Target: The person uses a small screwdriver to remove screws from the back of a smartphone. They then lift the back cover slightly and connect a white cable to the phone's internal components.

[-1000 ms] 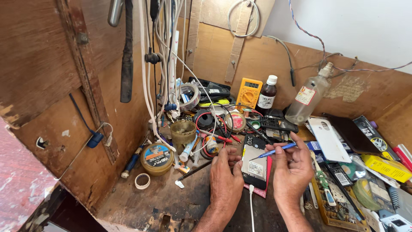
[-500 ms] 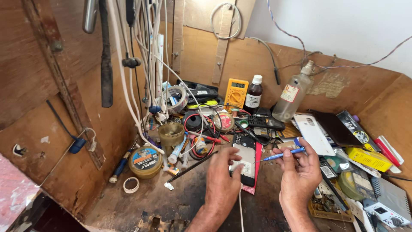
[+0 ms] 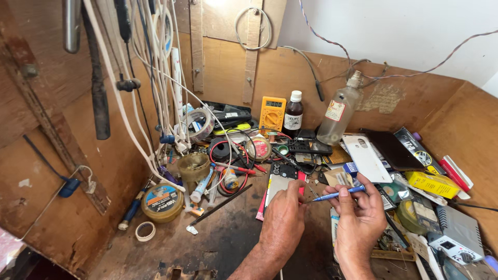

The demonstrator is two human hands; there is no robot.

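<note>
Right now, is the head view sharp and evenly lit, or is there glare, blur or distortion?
Head view: sharp on both hands, left hand and right hand with the blue pen; bright glare at the top board; wide-angle bending at the edges; bottom-left corner dark.

Lower part of opened phone (image 3: 280, 182) covered by left hand (image 3: 282, 220). Fingertips of that hand not visible, so contact with the phone cannot be confirmed. Tip of blue screwdriver (image 3: 338, 194) too small to resolve. Both forearms cut off at bottom edge. Grey device (image 3: 456, 236) cropped at lower right corner. Hanging tools (image 3: 71, 23) truncated at top edge.
</note>
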